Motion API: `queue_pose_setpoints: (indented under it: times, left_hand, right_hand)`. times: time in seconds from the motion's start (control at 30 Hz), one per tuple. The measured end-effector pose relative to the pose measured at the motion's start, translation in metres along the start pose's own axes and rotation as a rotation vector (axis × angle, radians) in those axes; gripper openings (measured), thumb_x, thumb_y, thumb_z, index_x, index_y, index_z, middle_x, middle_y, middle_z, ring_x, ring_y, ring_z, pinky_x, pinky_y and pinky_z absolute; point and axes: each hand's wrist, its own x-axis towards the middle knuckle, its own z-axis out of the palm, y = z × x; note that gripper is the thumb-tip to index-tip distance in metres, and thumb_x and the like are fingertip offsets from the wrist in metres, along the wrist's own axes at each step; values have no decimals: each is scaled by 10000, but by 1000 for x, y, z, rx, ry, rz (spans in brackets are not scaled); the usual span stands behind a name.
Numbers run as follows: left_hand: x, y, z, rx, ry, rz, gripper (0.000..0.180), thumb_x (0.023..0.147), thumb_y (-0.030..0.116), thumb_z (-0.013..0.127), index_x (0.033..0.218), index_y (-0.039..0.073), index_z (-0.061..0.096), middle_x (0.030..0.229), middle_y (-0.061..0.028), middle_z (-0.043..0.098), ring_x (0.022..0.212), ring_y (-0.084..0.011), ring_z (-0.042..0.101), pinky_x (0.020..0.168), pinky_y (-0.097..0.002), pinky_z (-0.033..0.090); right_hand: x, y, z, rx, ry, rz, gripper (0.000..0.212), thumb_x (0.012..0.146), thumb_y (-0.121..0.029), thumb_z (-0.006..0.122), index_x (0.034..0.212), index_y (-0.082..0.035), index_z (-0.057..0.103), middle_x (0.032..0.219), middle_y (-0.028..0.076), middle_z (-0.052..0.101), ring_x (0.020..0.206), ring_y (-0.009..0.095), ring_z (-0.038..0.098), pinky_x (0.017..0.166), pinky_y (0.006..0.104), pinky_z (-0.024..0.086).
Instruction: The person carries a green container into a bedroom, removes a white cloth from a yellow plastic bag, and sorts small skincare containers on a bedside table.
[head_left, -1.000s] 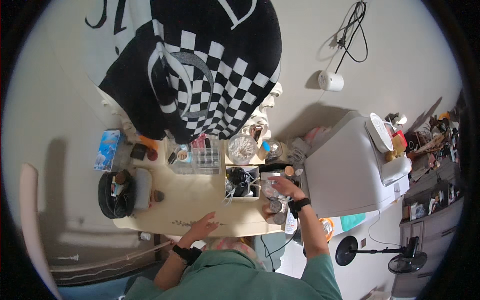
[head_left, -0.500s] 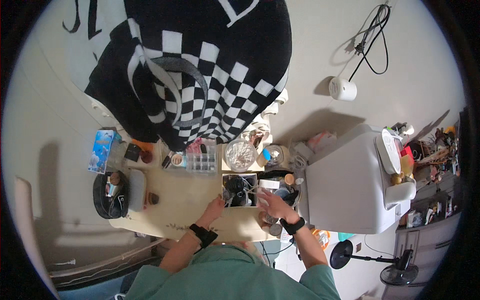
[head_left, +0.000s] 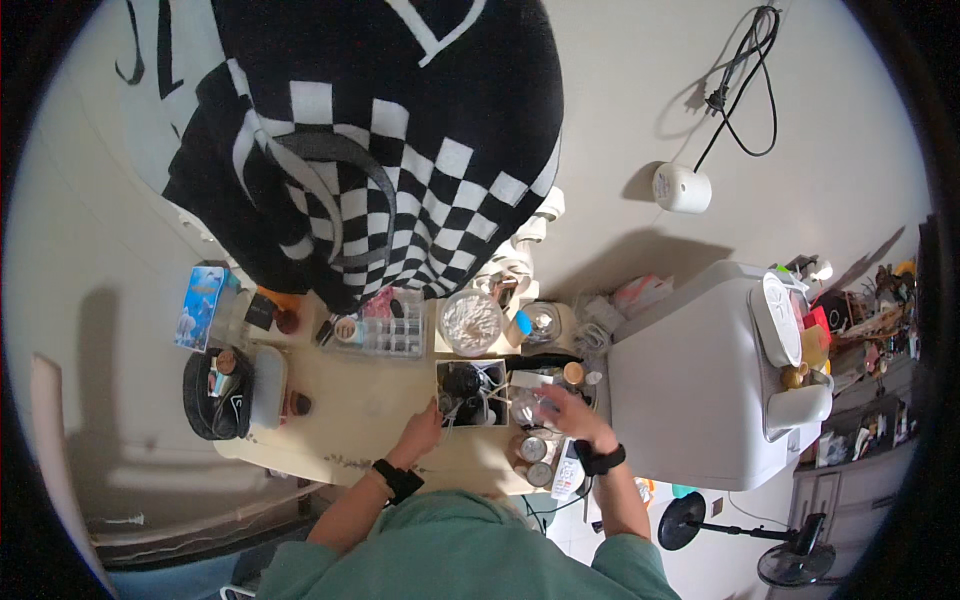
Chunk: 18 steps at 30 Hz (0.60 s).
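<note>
A small open box (head_left: 504,424) with light walls holds a tangle of black and white cables (head_left: 465,385). At its left wall is my left hand (head_left: 420,432), fingers drawn together on the edge. Just right of the box, my right hand (head_left: 575,412) curls over a clear container (head_left: 524,408); its fingertips are partly blurred against it. White cable ends stick up between box and container. Two small round-lidded jars (head_left: 538,474) stand below the container, beside a white printed packet (head_left: 568,470) under my right wrist.
Behind the box are a round tub of cotton swabs (head_left: 471,322) and a clear divided organizer (head_left: 395,335). A black pouch (head_left: 203,400) and a blue tissue pack (head_left: 201,308) sit at the table's left. A checkered towel (head_left: 400,170) hangs over the back; a white cabinet (head_left: 690,370) bounds the right.
My right hand has moved right, away from the box's edge, and the clear container now shows. My left hand stays at the box. The whole view has shifted slightly.
</note>
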Motion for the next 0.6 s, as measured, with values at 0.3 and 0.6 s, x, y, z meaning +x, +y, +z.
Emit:
queue_pose_setpoints:
  times: [0.3,0.6]
  left_hand:
    - [0,-13,-2,2,47,33,457,937,208,360,1318,-40,306,847,-277,594,724,-406,573,661,-457,461]
    - [0,-8,-7,-31,28,-74,492,943,235,366,1355,-14,267,930,-253,599,816,-372,589,678,-435,455]
  right_hand:
    - [84,26,-24,-85,364,39,439,799,-175,608,1183,-13,471,932,234,583,846,371,567,728,414,450]
    - [140,-2,24,-49,446,105,371,801,-232,591,1044,6,443,715,227,591,708,406,582,608,476,464]
